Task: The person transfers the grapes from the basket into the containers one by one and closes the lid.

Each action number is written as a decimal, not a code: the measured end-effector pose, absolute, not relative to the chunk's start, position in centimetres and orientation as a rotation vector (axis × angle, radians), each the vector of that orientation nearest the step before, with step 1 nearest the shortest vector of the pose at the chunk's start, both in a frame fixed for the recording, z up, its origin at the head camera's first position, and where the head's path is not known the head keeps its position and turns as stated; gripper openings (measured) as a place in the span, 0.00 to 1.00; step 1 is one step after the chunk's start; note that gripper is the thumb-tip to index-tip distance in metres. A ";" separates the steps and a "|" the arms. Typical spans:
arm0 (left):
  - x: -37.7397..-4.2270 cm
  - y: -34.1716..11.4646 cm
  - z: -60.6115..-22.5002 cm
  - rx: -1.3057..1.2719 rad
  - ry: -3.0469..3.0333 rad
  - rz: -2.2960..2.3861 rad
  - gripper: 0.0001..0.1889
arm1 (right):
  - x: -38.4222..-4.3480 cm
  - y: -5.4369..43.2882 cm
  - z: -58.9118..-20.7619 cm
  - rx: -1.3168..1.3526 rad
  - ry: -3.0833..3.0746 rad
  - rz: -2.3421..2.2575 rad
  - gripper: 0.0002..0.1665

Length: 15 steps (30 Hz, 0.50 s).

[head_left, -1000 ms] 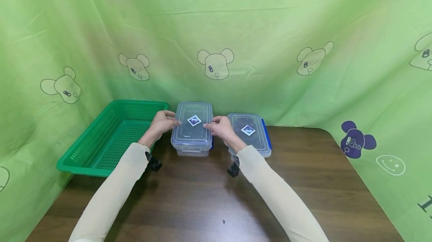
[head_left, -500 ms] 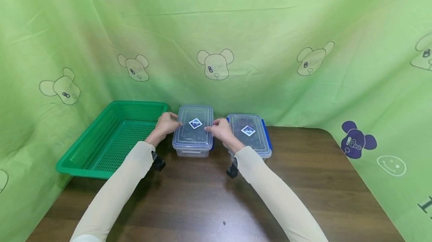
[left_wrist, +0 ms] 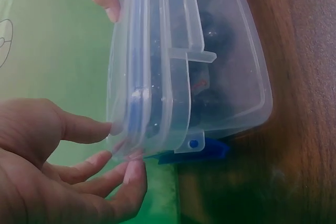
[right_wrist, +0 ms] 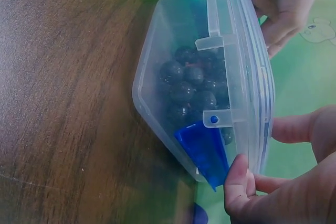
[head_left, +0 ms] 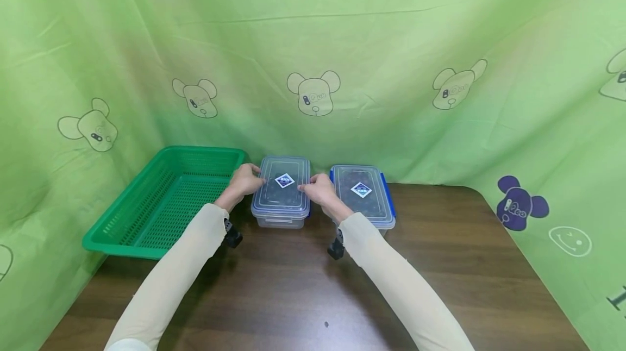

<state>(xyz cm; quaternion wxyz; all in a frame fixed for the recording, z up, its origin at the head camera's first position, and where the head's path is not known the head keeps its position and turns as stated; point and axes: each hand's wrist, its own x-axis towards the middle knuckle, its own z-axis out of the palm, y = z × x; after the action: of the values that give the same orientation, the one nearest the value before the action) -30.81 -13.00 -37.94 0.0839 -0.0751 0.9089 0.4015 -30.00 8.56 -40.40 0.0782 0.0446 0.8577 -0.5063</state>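
A clear plastic food box (head_left: 281,223) stands on the table with its clear lid (head_left: 282,194) lying over the rim. The lid carries a blue-and-white diamond sticker. My left hand (head_left: 243,180) pinches the lid's left edge, thumb on top and fingers below the edge. Across from it, my right hand (head_left: 320,189) pinches the right edge the same way. In the right wrist view, dark, round, grape-like fruits (right_wrist: 182,92) show through the box wall. A blue side latch (right_wrist: 202,150) hangs swung outward beneath my right fingertips; another blue latch (left_wrist: 199,153) juts out in the left wrist view.
A second lidded box (head_left: 364,204) with blue latches stands to the right, partly behind my right wrist. On the left is a green perforated basket (head_left: 122,252). A green printed curtain (head_left: 313,46) hangs behind the brown wooden table (head_left: 293,291).
Both hands have lowered the lid onto the box, and it has drawn slightly toward me and to the right. The gap between lid and rim has closed up. The second box and basket stay put.
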 end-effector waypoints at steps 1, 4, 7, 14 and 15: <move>-30.8 -13.0 -38.0 -0.219 2.707 1.186 0.26 | -30.0 8.6 -40.5 0.132 2.581 -1.507 0.28; -30.8 -13.0 -38.0 -0.204 2.685 1.160 0.26 | -29.8 8.5 -40.6 0.139 2.619 -1.467 0.23; -30.9 -13.2 -38.2 -0.179 2.670 1.156 0.27 | -29.7 8.3 -40.5 0.158 2.634 -1.430 0.15; -31.2 -13.6 -38.0 -0.185 2.628 1.139 0.27 | -29.6 7.9 -40.6 0.176 2.645 -1.402 0.19; -31.2 -13.6 -38.0 -0.194 2.619 1.136 0.27 | -29.6 7.8 -40.6 0.164 2.662 -1.392 0.20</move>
<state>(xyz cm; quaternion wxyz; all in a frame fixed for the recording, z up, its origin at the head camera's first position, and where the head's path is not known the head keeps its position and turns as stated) -31.20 -13.60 -37.99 0.1396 -0.0672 0.9063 0.3933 -29.56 7.81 -40.59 0.0665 0.0544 0.8829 -0.4616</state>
